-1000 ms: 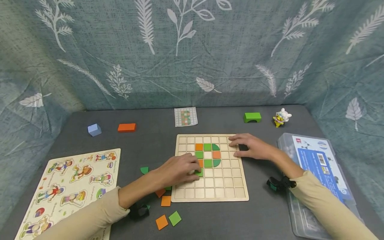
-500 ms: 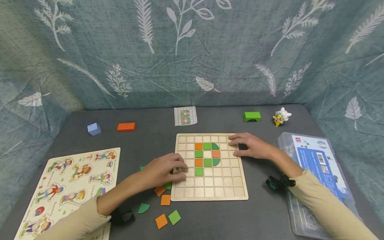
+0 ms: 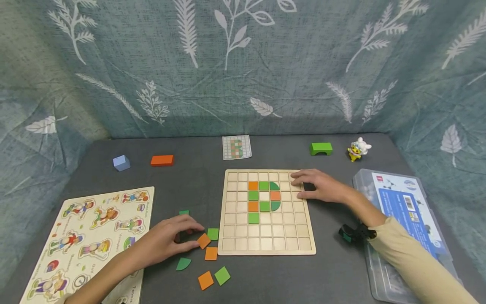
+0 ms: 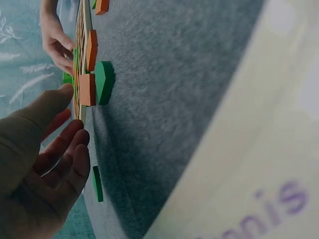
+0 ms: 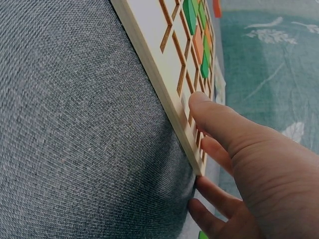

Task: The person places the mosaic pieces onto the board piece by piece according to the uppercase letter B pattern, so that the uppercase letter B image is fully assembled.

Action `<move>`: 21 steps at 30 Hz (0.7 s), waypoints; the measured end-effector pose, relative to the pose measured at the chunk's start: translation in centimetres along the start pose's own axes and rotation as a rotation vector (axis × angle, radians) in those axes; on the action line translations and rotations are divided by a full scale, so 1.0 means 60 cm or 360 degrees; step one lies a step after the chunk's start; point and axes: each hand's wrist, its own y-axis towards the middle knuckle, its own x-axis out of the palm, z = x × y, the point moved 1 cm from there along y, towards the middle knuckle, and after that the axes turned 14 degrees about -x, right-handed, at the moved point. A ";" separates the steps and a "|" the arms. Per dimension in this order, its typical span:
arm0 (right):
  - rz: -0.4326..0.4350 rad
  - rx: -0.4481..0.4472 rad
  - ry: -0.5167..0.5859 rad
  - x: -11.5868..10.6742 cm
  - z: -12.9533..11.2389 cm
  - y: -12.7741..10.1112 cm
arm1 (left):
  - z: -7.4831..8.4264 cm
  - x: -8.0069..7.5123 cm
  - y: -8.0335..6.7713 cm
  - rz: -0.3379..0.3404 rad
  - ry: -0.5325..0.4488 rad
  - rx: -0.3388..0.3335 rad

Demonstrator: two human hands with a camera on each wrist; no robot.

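Observation:
My left hand (image 3: 171, 237) is over the table left of the wooden grid board (image 3: 265, 249), thumb and fingers apart. The thumb tip is right at an orange square tile (image 3: 203, 241); the left wrist view shows nothing gripped between the fingers (image 4: 79, 157). Beside that tile lie a green square tile (image 3: 213, 234) and another orange tile (image 3: 211, 253). A dark green quarter-round tile (image 3: 183, 264) lies nearer the front. My right hand (image 3: 320, 185) rests its relaxed fingers and thumb on the board's upper right edge. Orange and green tiles sit in the board's cells, with a light green one (image 3: 253, 218) lowest.
A printed pattern card (image 3: 237, 147) lies behind the board. At the left is a sports picture puzzle (image 3: 114, 202); at the right, a clear plastic case (image 3: 406, 219). Along the back stand a blue block (image 3: 121, 163), red block (image 3: 162, 161), green arch block (image 3: 321, 148) and small figurine (image 3: 358, 149).
My left hand has let go of the light green tile in the board and moved left and toward the front, to the loose tiles. The right hand stays at the board's edge.

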 end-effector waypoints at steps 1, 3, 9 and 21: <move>0.0001 -0.0002 0.0001 0.000 0.000 0.000 | -0.001 0.001 -0.001 -0.0008 -0.0023 0.0007; 0.0001 -0.0007 0.0000 0.000 0.000 -0.001 | -0.003 0.004 -0.002 -0.0038 -0.0050 0.0024; 0.0001 -0.0004 -0.0004 0.000 0.001 -0.001 | -0.004 0.012 0.000 -0.0085 -0.0095 0.0065; 0.0004 -0.0001 -0.0005 -0.001 -0.003 -0.001 | -0.004 0.014 0.004 -0.0122 -0.0066 0.0083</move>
